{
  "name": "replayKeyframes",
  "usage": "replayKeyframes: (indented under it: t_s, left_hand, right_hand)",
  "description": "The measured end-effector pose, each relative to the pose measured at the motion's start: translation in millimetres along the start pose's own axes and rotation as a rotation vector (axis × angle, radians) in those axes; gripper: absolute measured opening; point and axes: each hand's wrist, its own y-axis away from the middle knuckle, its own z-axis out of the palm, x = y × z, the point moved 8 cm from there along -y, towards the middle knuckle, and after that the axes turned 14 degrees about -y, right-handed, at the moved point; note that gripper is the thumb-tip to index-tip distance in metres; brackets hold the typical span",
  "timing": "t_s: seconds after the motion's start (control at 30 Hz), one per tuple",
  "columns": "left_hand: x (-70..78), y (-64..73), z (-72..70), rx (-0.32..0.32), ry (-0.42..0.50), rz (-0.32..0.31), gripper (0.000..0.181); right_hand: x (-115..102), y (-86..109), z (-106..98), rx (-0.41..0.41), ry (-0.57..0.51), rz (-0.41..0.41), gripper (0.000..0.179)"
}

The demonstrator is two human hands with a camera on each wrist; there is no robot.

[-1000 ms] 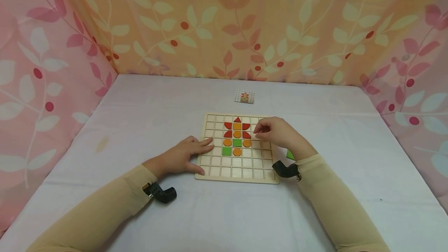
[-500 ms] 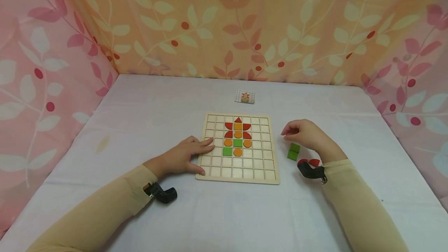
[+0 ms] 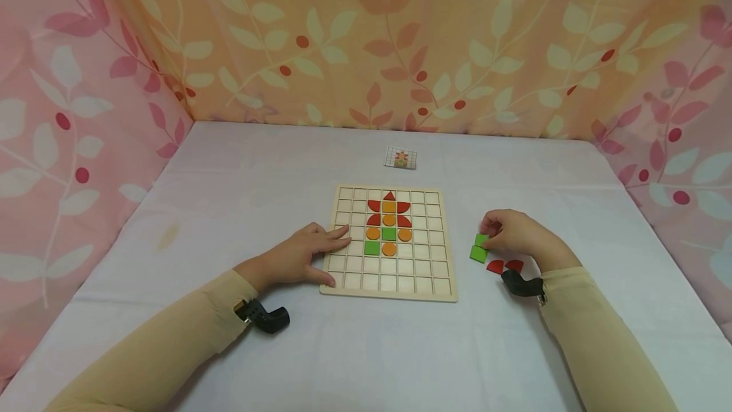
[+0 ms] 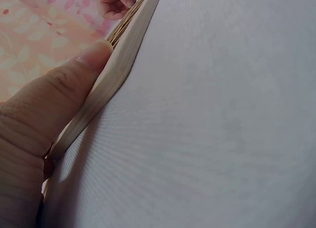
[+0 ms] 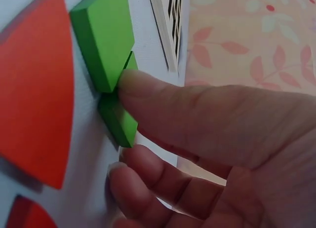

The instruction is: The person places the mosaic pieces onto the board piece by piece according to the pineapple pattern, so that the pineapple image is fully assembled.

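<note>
My left hand [image 3: 297, 256] rests with spread fingers on the left edge of a wooden grid board [image 3: 394, 297]. Its thumb [image 4: 74, 77] lies on the board's rim in the left wrist view. Right of the board, my right hand [image 3: 519, 238] pinches the farther green square tile [image 5: 118, 120] between thumb and fingertips, low at the table. The other green square tile [image 3: 478, 254] lies against it, nearer to me. Two red quarter-circle tiles, one left [image 3: 495, 266] and one right [image 3: 515, 265], lie beside my right wrist.
Red, orange and green tiles form a figure in the board's grid, with an orange square [image 3: 389, 207] near its top. Behind the board lies a small pattern card [image 3: 401, 157]. White cloth [image 3: 366, 355] covers the table, and flowered curtains [image 3: 366, 37] enclose it.
My right hand has moved from above the board's right side, out to the right and down to the green square tiles, where it now pinches one. My left hand has stayed in place.
</note>
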Motion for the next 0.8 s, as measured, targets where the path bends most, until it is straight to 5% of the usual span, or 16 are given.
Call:
replayKeyframes:
  t_s: [0.5,0.8]
  left_hand:
    - [1.1,0.0,-1.4,0.005,0.005,0.009,0.084]
    - [1.2,0.6,-2.1,0.006,0.013,0.002,0.083]
  right_hand:
    - [-8,-0.5,1,-0.002,-0.046,-0.006,0.011]
    - [-45,0.5,12,0.012,-0.050,-0.086,0.006]
